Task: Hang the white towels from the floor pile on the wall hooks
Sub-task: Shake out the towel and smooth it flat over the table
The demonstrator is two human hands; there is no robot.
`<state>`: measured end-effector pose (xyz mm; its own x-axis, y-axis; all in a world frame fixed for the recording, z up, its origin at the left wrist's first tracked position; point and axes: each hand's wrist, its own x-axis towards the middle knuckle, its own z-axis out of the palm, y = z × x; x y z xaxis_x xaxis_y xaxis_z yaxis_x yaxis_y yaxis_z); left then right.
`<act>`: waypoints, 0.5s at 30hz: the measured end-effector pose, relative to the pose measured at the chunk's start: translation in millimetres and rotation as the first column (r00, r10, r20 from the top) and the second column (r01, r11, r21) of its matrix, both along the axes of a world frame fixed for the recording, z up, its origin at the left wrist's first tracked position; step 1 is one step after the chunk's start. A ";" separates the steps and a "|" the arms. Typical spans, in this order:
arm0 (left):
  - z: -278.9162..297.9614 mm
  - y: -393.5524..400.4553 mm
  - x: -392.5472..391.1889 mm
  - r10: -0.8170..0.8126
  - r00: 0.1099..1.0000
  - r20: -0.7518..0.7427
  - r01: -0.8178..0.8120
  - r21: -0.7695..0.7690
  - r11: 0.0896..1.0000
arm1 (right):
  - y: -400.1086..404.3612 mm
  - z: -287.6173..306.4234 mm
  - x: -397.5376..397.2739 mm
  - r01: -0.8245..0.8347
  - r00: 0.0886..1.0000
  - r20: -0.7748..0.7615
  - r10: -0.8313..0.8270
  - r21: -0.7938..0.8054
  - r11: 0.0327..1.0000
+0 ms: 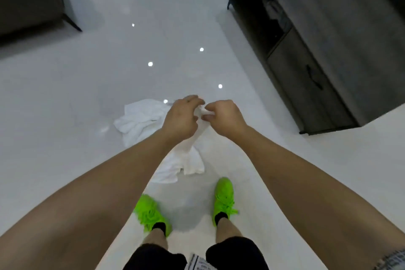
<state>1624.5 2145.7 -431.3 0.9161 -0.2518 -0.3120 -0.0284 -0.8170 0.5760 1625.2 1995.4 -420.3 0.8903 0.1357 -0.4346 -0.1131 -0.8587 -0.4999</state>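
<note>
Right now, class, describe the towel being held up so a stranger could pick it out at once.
Start at the glossy white floor in front of the green shoes. Above it, the left hand and right hand pinch the top edge of one white towel. It hangs down from the fingers, unlike the other towel, which lies crumpled on the floor to the left.

Head-worn view, steeply downward over floor (65, 98), near the arms.

Towel (186, 160) top end hidden between both hands; left forearm covers part of it. Left hand (182, 118) fingers blurred. Cabinet (306, 50) cut off at top and right edges; items on its open shelf too dark to identify.
</note>
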 end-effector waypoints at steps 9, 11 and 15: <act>247.1 -122.2 69.8 -0.099 0.918 0.384 0.035 0.169 0.985 | -154.1 233.0 46.5 0.058 0.931 0.359 -0.070 0.044 0.997; 285.8 -151.6 77.5 -0.076 0.918 0.390 0.031 0.121 0.992 | -187.7 269.5 47.4 0.046 0.928 0.369 -0.051 0.023 0.999; 336.0 -211.2 91.2 -0.200 0.873 0.444 0.130 0.183 0.974 | -246.9 324.9 50.3 0.067 0.906 0.416 -0.085 0.057 0.996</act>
<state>1715.6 1934.5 -95.3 0.9137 -0.3969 0.0873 -0.4016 -0.8493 0.3427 1675.5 1748.5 -95.4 0.9974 0.0705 -0.0165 0.0499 -0.8336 -0.5501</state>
